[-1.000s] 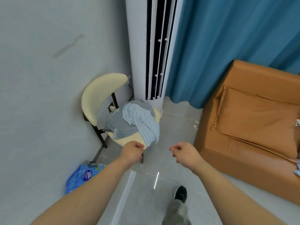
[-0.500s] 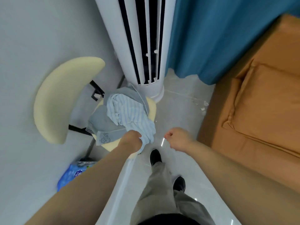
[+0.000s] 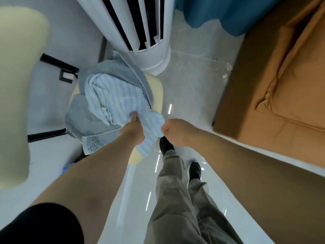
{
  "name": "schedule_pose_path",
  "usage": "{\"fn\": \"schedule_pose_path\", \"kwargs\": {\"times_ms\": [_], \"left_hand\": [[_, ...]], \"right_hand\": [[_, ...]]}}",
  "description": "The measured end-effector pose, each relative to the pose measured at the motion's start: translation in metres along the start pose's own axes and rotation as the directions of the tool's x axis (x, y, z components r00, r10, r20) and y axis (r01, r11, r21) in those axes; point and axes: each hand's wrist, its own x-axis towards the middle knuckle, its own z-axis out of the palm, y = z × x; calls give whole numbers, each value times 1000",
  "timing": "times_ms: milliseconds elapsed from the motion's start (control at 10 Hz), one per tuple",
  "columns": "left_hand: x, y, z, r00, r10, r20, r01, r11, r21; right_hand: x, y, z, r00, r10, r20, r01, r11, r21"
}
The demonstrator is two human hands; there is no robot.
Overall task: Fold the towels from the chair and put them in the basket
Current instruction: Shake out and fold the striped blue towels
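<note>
A crumpled light-blue striped towel (image 3: 112, 95) lies on top of a grey-blue towel (image 3: 84, 120) on the cream seat of the chair (image 3: 157, 92). My left hand (image 3: 132, 128) grips the striped towel at its near edge, thumb on top of the cloth. My right hand (image 3: 175, 131) holds the towel's hanging right corner; its fingers are hidden behind the cloth. The chair's cream backrest (image 3: 19, 85) fills the left side. No basket is in view.
A white tower air conditioner (image 3: 140, 25) stands right behind the chair. An orange sofa (image 3: 281, 81) is at the right, a blue curtain (image 3: 219, 13) behind it. My legs and black shoes (image 3: 166, 143) stand on the glossy grey floor beside the chair.
I have stepped closer and leaned over the chair. My left hand has closed on the striped towel and my right hand has moved left to its hanging corner.
</note>
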Motion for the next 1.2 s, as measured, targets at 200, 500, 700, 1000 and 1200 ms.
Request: {"fn": "schedule_pose_path", "kwargs": {"times_ms": [200, 500, 700, 1000, 1200], "left_hand": [[-10, -7, -25, 966, -36, -256, -55, 939, -340], [-136, -26, -139, 807, -12, -590, -205, 932, -299], [-236, -40, -192, 724, 44, -689, -207, 966, -156], [-361, -18, -199, 434, -394, -810, -128, 863, -488], [-428, 15, -174, 149, -749, -646, -86, 641, -763]], "right_hand": [[-11, -1, -10, 997, 53, 61, -47, 993, -105], [-75, -41, -61, 994, -46, -100, 42, 999, -32], [-96, -95, -83, 933, -313, -176, 325, 945, 42], [-120, -160, -122, 720, -689, -81, 676, 723, -144], [-154, -164, -132, 526, -824, 208, 814, 418, -402]]}}
